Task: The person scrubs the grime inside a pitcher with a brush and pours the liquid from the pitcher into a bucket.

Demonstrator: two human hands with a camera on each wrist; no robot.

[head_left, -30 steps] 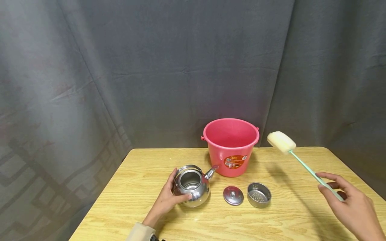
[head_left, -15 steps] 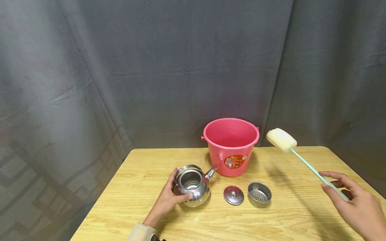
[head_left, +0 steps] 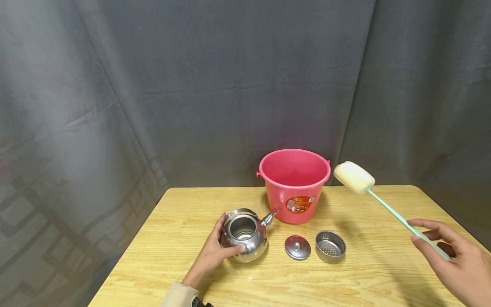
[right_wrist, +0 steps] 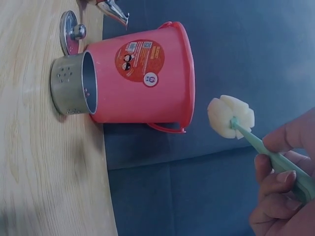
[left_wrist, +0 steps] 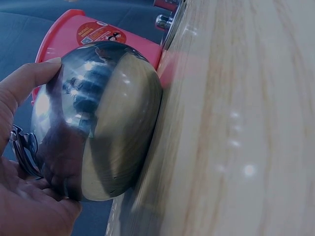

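Note:
A shiny steel teapot (head_left: 249,248) stands lidless on the table, its spout toward the back right. My left hand (head_left: 215,251) grips its round body, thumb across the front and fingers around the far left side. In the left wrist view the thumb and palm press against the polished teapot (left_wrist: 98,123). Over the table's right side, my right hand (head_left: 456,260) holds a sponge brush (head_left: 354,177) by its thin mint-green handle. The cream sponge head points up and left, raised well above the tabletop. The right wrist view shows fingers curled round the handle (right_wrist: 275,160).
Behind the teapot stands a pink bucket (head_left: 293,198) with an orange label. The steel lid (head_left: 297,247) and a perforated strainer cup (head_left: 330,247) sit on the wooden table (head_left: 172,226) between the two hands. A grey curtain (head_left: 238,94) hangs behind the table.
The right hand has shifted slightly to the right, and the brush head has risen a little. The left hand and teapot stay in place.

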